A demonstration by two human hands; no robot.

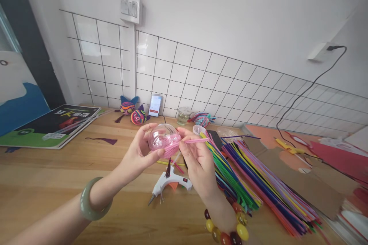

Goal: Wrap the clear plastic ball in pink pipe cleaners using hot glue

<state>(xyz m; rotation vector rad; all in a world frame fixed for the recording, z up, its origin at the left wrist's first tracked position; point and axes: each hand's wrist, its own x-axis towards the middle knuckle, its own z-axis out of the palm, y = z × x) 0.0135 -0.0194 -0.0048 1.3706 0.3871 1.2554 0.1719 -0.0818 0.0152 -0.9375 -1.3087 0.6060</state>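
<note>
A clear plastic ball (161,136) is held up over the table, with pink pipe cleaner (171,148) wound over its lower right part. My left hand (145,146) grips the ball from the left, thumb below and fingers behind it. Between thumb and fingers, my right hand (197,159) pinches the pink strand against the ball's right side; the strand's free end sticks out to the right. A dark tassel (168,169) hangs beneath the ball. Below it on the table lies a white hot glue gun (169,183), nozzle toward the lower left.
Bundles of coloured pipe cleaners (258,183) lie at right, beside cardboard (301,187) and a yellow glue gun (287,146). Finished-looking wrapped ornaments (139,115), a phone (155,105) and a glass jar (183,116) stand along the wall. A purple tassel (107,141) lies left.
</note>
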